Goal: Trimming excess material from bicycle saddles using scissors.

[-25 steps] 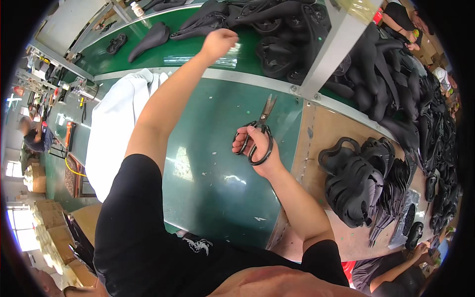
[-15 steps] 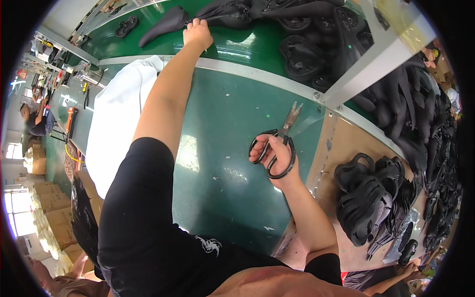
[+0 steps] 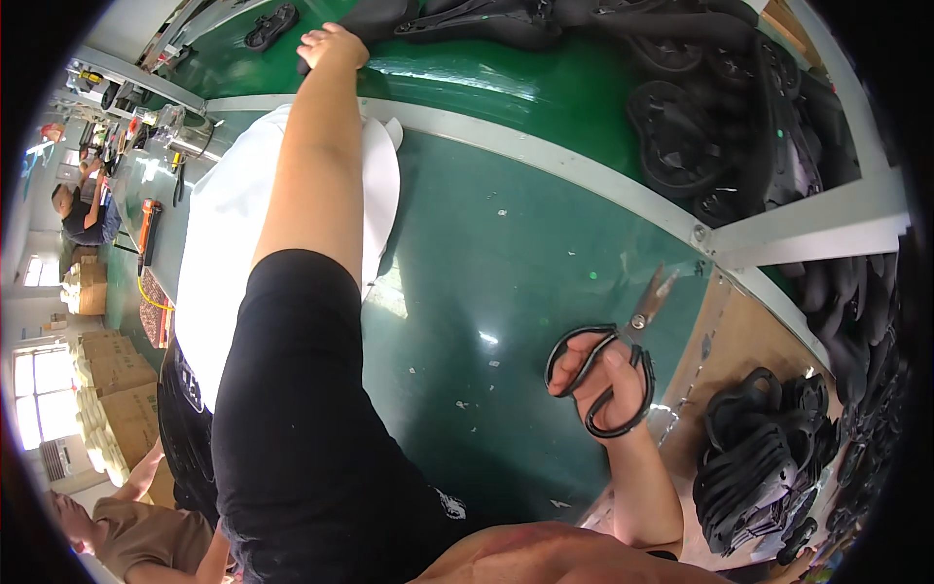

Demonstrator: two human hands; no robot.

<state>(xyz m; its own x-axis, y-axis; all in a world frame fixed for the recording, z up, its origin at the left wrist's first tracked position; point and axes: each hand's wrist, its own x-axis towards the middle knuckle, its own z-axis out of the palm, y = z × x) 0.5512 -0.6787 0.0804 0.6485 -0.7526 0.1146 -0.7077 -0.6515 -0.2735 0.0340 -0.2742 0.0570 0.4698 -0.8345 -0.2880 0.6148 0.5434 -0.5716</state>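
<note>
My right hand (image 3: 608,375) grips a pair of black-handled scissors (image 3: 623,355) over the green table (image 3: 486,263), blades slightly apart and pointing up-right. My left arm stretches far forward across a metal rail; my left hand (image 3: 333,46) rests on a long black rubber piece (image 3: 457,19) lying on the green conveyor belt (image 3: 545,92). Whether the fingers close around it cannot be made out.
Black shoe soles and parts (image 3: 720,127) pile up on the belt at upper right, more black pieces (image 3: 769,457) lie on a brown board at right. A white sheet (image 3: 229,224) lies at left. Other people (image 3: 83,200) work at far left, cardboard boxes (image 3: 112,389) stand nearby.
My left hand has reached farther out along the belt to the black piece. The view has swung, so the scissors hand now sits lower and more to the right.
</note>
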